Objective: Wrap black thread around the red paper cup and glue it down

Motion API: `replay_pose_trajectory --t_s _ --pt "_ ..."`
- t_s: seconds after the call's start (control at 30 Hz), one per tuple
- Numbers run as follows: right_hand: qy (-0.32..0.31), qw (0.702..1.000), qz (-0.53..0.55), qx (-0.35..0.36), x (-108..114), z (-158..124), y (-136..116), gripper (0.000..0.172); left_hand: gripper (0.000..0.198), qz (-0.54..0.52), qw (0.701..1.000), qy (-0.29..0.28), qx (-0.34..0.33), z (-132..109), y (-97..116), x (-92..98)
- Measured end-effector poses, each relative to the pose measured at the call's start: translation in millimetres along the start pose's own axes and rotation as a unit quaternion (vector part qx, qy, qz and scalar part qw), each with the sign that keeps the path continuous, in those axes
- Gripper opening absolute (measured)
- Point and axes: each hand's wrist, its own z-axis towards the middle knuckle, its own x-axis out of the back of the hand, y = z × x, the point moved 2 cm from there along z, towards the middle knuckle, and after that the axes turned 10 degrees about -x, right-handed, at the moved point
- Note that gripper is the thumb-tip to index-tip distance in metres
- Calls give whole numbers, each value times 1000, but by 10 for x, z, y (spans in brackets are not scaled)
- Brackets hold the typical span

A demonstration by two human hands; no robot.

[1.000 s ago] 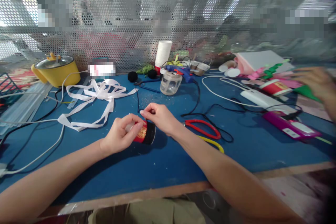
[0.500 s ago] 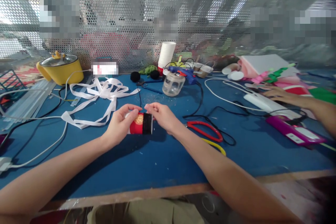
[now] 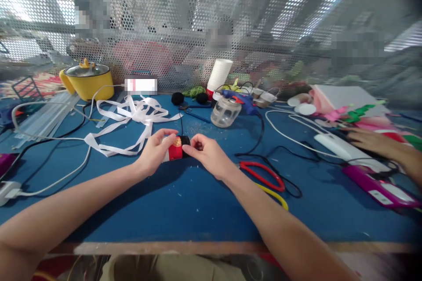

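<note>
A red and white paper cup (image 3: 174, 151) with a gold emblem lies sideways in my left hand (image 3: 154, 151), whose fingers and thumb wrap its left part. Black yarn (image 3: 187, 141) covers the right end of the cup. From there a thin black strand runs up the table toward a black yarn ball (image 3: 178, 98). My right hand (image 3: 206, 153) closes on the wrapped end, its thumb laid across the black band and its fingers curled behind. The cup's far side is hidden.
White ribbon (image 3: 141, 114) lies loose beyond my left hand. A clear jar (image 3: 226, 112) stands behind, with a blue glue gun (image 3: 242, 99) at it. Red-handled scissors (image 3: 263, 175) lie right. A yellow pot (image 3: 95, 83) stands left. Another person's hand (image 3: 372, 140) is at far right.
My right hand has come down from above the cup onto its black wrapped end, the thumb now across it. My left hand still holds the cup. The view has shifted slightly.
</note>
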Motion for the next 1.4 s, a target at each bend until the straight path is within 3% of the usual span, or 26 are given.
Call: replay_pose_trajectory --t_s 0.17,0.4,0.67,0.8,1.07,1.3,1.4 --pt "-19 996 69 -43 6 -5 19 37 31 -19 1000 -13 -8 9 -6 -1" --pt "-58 970 207 -118 15 43 71 43 42 -82 994 -36 70 -9 87 -39" --pt "-45 942 285 -172 74 141 105 48 63 23 984 -132 -118 -15 90 -14" --pt "-46 953 260 -150 60 114 82 50 61 87 981 -112 -131 25 61 12" --pt "4 991 130 -33 57 55 71 36 60 37 989 -90 -115 108 14 57" --pt "5 997 20 70 17 -42 -67 23 52 -49 998 -43 -20 164 67 110" --pt "3 996 -2 87 14 -54 -83 21 48 -32 998 -50 -24 167 75 113"
